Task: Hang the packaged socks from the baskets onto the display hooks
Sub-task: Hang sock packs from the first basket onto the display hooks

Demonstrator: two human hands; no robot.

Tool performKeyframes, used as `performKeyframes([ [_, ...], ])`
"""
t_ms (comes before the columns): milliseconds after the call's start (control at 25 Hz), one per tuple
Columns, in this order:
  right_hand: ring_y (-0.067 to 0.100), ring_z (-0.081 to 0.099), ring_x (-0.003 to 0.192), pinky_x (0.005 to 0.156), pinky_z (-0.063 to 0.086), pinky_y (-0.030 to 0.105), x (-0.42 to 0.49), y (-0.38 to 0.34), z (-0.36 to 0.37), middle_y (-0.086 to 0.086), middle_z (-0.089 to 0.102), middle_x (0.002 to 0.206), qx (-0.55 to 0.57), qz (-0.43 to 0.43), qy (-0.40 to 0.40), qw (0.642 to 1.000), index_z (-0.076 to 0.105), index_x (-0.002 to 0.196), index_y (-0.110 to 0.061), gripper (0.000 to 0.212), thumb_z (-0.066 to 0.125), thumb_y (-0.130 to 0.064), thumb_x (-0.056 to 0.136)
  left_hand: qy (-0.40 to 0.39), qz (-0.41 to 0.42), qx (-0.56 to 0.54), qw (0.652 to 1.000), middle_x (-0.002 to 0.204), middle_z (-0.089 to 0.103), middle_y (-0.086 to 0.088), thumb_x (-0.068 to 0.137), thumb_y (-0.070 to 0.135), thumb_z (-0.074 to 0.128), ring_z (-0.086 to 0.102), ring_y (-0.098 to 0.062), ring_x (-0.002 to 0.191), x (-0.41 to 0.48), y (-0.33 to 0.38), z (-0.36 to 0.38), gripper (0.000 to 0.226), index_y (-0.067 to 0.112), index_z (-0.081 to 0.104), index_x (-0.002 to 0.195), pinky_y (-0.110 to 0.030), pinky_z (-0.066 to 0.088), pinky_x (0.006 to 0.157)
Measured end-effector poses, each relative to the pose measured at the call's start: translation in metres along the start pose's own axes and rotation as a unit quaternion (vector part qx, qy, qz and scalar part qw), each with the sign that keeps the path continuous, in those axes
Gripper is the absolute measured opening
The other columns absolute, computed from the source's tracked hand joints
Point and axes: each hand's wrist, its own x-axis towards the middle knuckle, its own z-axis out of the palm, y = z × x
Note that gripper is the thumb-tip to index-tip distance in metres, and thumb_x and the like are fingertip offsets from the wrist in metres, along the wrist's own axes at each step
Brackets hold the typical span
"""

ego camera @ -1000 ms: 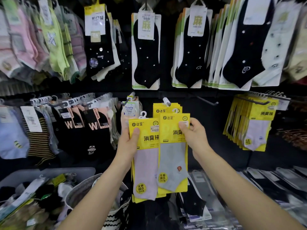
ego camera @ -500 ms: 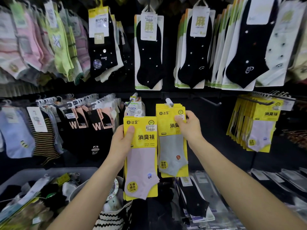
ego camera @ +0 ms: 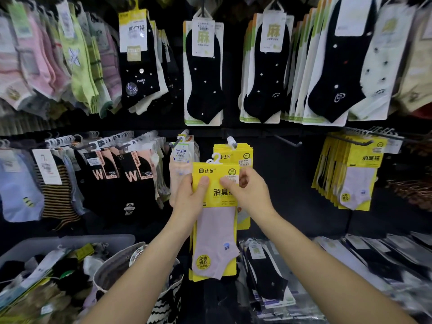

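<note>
I'm mid-hang; my left hand (ego camera: 191, 197) and right hand (ego camera: 250, 192) both pinch the yellow sock pack (ego camera: 217, 230); its hanger (ego camera: 215, 159) sits just short of the display hook (ego camera: 231, 141) at one o'clock; next, thread it on.

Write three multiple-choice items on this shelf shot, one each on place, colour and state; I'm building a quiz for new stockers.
1. Where is the held pack? A far left; B before the hung yellow packs; C far right.
2. Its sock is: A black; B pale pink; C green.
3. What grips it? A one hand; B neither; C both hands.
Key: B, it overlaps those packs at centre; B, pale pink fabric shows; C, the left hand and the right hand each pinch its top.
</note>
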Motion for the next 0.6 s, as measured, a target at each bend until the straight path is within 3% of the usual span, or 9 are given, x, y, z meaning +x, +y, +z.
performKeyframes([
  [120,0.019,0.068,0.085,0.080,0.056,0.042,0.001,0.006,-0.008,0.001,0.072,0.090,0.050,0.034,0.002,0.998,0.064,0.090,-0.017,0.013,0.069,-0.026,0.083,-0.025,-0.004,-0.002,1.000,0.105,0.065,-0.003,0.098,0.020,0.044,0.065,-0.007,0.088,-0.002,-0.001,0.001,0.017,0.013,0.056,0.108,-0.021,0.055,0.075],
  [280,0.015,0.069,0.084,0.074,0.057,0.033,0.002,0.015,-0.017,0.003,0.072,0.094,0.095,0.073,0.019,0.993,0.058,0.085,-0.027,0.009,0.061,-0.019,0.090,0.011,-0.012,0.029,0.999,0.116,0.063,-0.017,0.100,0.017,0.039,0.061,-0.031,0.106,0.005,-0.007,-0.007,0.026,0.005,0.056,0.116,-0.048,0.050,0.092],
  [440,0.022,0.066,0.092,0.084,0.055,0.046,0.019,0.013,-0.025,0.007,0.068,0.099,0.087,0.070,0.082,0.990,0.055,0.088,-0.025,0.007,0.056,-0.020,0.092,0.040,-0.009,0.022,0.999,0.107,0.067,-0.011,0.100,0.017,0.039,0.066,-0.019,0.092,0.010,-0.009,-0.024,0.028,0.004,0.054,0.120,-0.033,0.056,0.075],
  [600,0.026,0.066,0.090,0.082,0.054,0.050,0.038,0.006,-0.020,0.008,0.068,0.096,0.039,0.040,0.067,0.996,0.055,0.090,-0.023,0.002,0.056,-0.023,0.092,0.065,-0.026,0.022,0.997,0.110,0.065,-0.016,0.100,0.022,0.040,0.065,-0.030,0.099,0.014,-0.010,-0.039,0.027,0.005,0.054,0.115,-0.046,0.054,0.085],
])
